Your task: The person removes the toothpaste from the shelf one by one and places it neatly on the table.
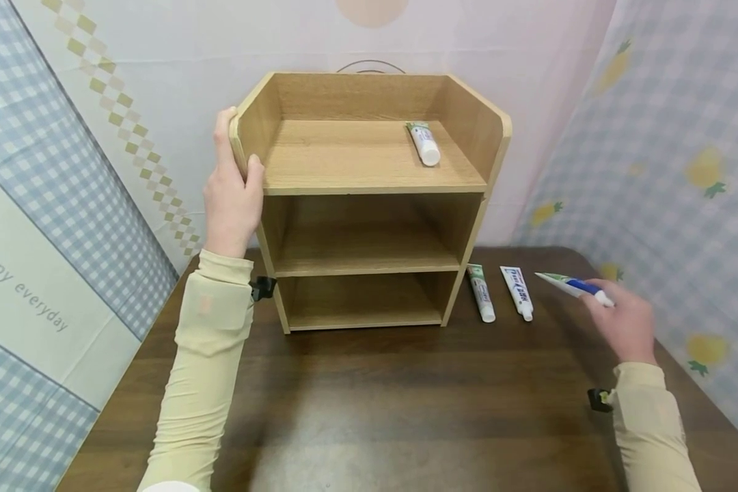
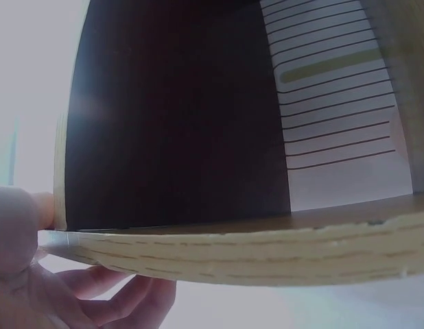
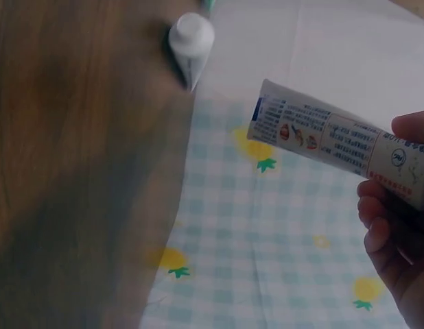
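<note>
My left hand (image 1: 232,198) grips the front edge of the left side panel of a small wooden shelf (image 1: 369,190), near its top. In the left wrist view its fingers (image 2: 130,301) curl around the panel's edge. On the right, my right hand (image 1: 626,321) pinches a white, blue and green toothpaste tube (image 1: 572,285) near its cap end, held up over the table. The right wrist view shows printed text on this toothpaste tube (image 3: 322,137). Left of that hand, a blue-and-white toothpaste tube (image 1: 517,292) and a green-and-white toothpaste tube (image 1: 482,294) lie on the table.
Another toothpaste tube (image 1: 424,143) lies on the shelf's top level, toward the right, cap facing front. Two lower compartments open to the front. The dark wooden table (image 1: 369,410) meets patterned cloth (image 1: 652,171) at the back and sides.
</note>
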Action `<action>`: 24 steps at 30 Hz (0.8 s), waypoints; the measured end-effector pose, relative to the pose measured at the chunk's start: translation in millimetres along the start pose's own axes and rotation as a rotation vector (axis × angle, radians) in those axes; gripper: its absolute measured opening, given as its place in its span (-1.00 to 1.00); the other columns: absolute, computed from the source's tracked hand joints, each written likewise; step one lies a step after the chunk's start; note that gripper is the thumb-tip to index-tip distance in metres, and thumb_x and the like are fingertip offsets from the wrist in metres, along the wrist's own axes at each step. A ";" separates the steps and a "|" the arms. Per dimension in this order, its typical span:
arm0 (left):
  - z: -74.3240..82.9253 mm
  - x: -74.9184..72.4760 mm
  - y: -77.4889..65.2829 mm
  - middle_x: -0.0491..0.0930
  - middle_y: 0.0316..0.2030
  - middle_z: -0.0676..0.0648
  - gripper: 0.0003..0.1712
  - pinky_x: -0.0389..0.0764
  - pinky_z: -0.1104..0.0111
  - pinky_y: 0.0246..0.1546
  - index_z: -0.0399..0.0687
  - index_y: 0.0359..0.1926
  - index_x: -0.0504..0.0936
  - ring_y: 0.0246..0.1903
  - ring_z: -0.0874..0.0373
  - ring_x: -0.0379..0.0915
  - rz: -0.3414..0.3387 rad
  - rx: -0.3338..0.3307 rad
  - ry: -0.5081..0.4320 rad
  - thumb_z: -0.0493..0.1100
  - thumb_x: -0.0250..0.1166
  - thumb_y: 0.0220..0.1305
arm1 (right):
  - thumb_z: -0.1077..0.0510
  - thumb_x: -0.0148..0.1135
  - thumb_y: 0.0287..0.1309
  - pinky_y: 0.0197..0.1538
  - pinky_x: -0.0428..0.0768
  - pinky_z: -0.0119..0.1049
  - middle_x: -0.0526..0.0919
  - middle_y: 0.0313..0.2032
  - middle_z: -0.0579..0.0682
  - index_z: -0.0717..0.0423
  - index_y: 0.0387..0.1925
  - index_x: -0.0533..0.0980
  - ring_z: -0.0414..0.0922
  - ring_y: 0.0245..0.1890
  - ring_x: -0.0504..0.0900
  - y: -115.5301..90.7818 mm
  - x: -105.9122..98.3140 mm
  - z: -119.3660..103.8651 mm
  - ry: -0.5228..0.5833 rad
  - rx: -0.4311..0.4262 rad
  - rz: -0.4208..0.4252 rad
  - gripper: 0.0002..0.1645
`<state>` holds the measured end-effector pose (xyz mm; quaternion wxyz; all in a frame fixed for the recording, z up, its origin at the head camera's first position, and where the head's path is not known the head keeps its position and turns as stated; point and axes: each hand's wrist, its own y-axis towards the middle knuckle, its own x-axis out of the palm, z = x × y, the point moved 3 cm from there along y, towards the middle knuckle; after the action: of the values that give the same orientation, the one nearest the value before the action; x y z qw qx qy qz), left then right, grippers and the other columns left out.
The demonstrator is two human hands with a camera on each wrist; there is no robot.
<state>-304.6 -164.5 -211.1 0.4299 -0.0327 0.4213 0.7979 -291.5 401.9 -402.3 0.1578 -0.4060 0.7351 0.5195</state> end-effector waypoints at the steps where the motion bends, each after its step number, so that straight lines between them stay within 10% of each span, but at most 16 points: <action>1: 0.1 0.1 0.0 0.54 0.08 -0.34 -0.34 0.49 0.00 -0.13 0.58 0.42 -0.04 -0.18 -0.24 0.49 -0.001 -0.003 -0.002 -0.03 -0.09 0.38 | 0.17 0.32 0.08 -0.39 0.24 -0.43 0.70 -0.25 0.29 0.21 -0.15 0.64 0.04 -0.42 0.50 -0.1 -0.2 2.1 -0.008 0.005 -0.003 -0.72; 13: -1.1 0.7 -2.1 0.54 0.00 -0.37 -0.34 0.49 0.03 -0.21 0.58 0.42 -0.05 -0.24 -0.23 0.49 -0.016 -0.010 0.003 -0.03 -0.11 0.38 | 0.12 0.26 0.07 -0.59 0.28 -0.22 0.66 -0.50 0.32 0.26 -0.22 0.61 0.02 -0.68 0.40 -6.9 5.6 29.3 -0.132 -0.034 -0.239 -0.70; 19: -5.3 -3.0 -3.3 0.53 -0.19 -0.32 -0.34 0.40 0.16 -0.34 0.60 0.42 -0.06 -0.37 -0.21 0.43 -0.011 -0.020 0.001 -0.02 -0.13 0.39 | 0.01 0.29 0.12 -0.40 0.49 0.11 0.66 -0.25 0.41 0.33 -0.11 0.56 0.29 -0.40 0.60 -10.2 18.3 37.1 -0.153 0.016 -0.486 -0.53; 24: -7.5 -6.7 -3.9 0.52 -0.26 -0.32 -0.33 0.37 0.18 -0.39 0.61 0.42 -0.07 -0.42 -0.20 0.40 -0.003 -0.028 0.014 -0.03 -0.14 0.38 | 0.01 0.30 0.10 -0.35 0.53 0.14 0.65 -0.16 0.42 0.33 -0.09 0.55 0.35 -0.25 0.62 -11.3 26.1 37.9 -0.141 0.039 -0.533 -0.52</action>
<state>-299.9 -173.1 -215.7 0.4277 -0.0450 0.4131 0.8028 -306.3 422.9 -442.1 0.3476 -0.5448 0.5993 0.4726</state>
